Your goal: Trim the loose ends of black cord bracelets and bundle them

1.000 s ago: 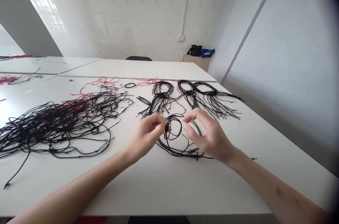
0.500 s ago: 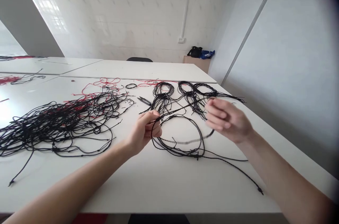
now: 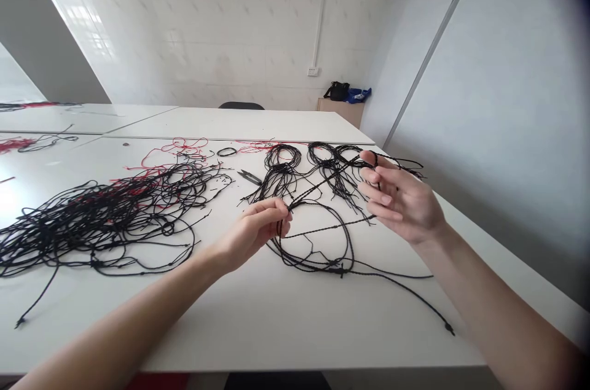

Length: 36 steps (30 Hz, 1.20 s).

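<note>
My left hand (image 3: 262, 225) pinches a black braided cord (image 3: 318, 184) between thumb and fingers, just above the table. From there the cord runs up and right to my right hand (image 3: 401, 196), where it loops around a finger. The right fingers are curled around this end. A second strand stretches lower between the two hands. Beneath them lies a loose coil of black cord (image 3: 348, 242), with a small knot at its lower side. One knotted tail from the coil reaches right, toward my right forearm.
A big tangle of black cords (image 3: 106, 212) covers the left side, with red cords (image 3: 184, 145) behind it. Small snips (image 3: 249, 178) lie near the middle. Several tied black cord bundles (image 3: 281, 166) rest farther back on the white table (image 3: 230, 322). A grey partition (image 3: 498, 101) stands at the right.
My right hand has turned and its fingers have opened somewhat, with the cord now looped at a finger. My left hand has shifted slightly right. The lower strand is now pulled straighter.
</note>
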Available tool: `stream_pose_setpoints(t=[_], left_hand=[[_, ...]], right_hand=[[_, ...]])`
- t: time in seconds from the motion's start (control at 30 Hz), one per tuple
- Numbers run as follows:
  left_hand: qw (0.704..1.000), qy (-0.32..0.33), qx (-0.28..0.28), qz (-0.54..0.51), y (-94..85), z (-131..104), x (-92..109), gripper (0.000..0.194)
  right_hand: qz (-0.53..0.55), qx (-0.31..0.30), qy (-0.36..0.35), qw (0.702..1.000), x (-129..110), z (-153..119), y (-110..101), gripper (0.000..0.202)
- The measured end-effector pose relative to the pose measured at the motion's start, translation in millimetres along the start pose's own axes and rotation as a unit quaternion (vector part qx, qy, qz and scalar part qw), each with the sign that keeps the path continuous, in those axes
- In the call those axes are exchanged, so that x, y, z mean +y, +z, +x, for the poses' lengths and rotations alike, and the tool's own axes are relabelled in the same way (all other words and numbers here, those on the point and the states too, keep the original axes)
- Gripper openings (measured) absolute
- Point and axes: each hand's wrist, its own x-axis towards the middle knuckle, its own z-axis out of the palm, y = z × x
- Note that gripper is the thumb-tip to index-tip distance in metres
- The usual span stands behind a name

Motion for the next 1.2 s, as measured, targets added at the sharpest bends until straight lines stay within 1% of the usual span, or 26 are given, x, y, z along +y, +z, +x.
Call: stream_pose_setpoints(t=[0.1,0.2,0.3,0.4,0.47,0.53,0.6,0.67,0.73,0.87,0.97,1.1,1.2], left_hand=[[1.0,0.006,0.005,-0.008,0.8,0,1,0.015],[1.0,-0.004,0.01,-0.017,2.7,-1,2,0.011],[1.0,-0.007,-0.01,-0.013,4.5,-2,3,0.013],[1.0,-0.004,-0.024,0.014,5.5,-3,5,0.017],[1.0,-0.005,-0.019,0.023,5.6,-3,6,0.017],[1.0,-0.004,-0.002,0.027,5.2,-2,6,0.018],[0.999,-0.001,0.029,0.032,4.0,0,6,0.019],[0.997,0.007,0.065,0.038,2.3,2,5,0.018],[0.995,0.018,0.087,0.046,0.4,4,6,0.015],[0.993,0.02,0.095,0.06,-2.8,5,7,0.016],[0.99,0.025,0.099,0.1,-5.3,5,5,0.02],[0.986,0.032,0.09,0.139,-7.3,6,1,0.018],[0.984,0.035,0.095,0.147,-5.4,7,0,0.019]], right_hand=[[-0.03,0.006,-0.005,1.0,3,1,0,0.02],[-0.058,-0.004,0.007,0.998,9,2,0,0.02],[-0.092,-0.035,0.025,0.995,15,2,1,0.02],[-0.156,-0.072,0.06,0.983,20,-1,2,0.02],[-0.202,-0.096,0.082,0.971,21,-3,3,0.028],[-0.227,-0.112,0.093,0.963,21,-4,4,0.031],[-0.227,-0.114,0.098,0.962,19,-3,3,0.031],[-0.208,-0.099,0.098,0.968,18,-2,1,0.03],[-0.181,-0.079,0.091,0.976,17,-1,-1,0.027],[-0.134,-0.057,0.074,0.987,15,0,-2,0.022],[-0.116,-0.05,0.061,0.99,14,-1,-2,0.022],[-0.11,-0.036,0.057,0.992,12,0,-2,0.02],[-0.113,-0.036,0.051,0.992,12,0,-2,0.019]])
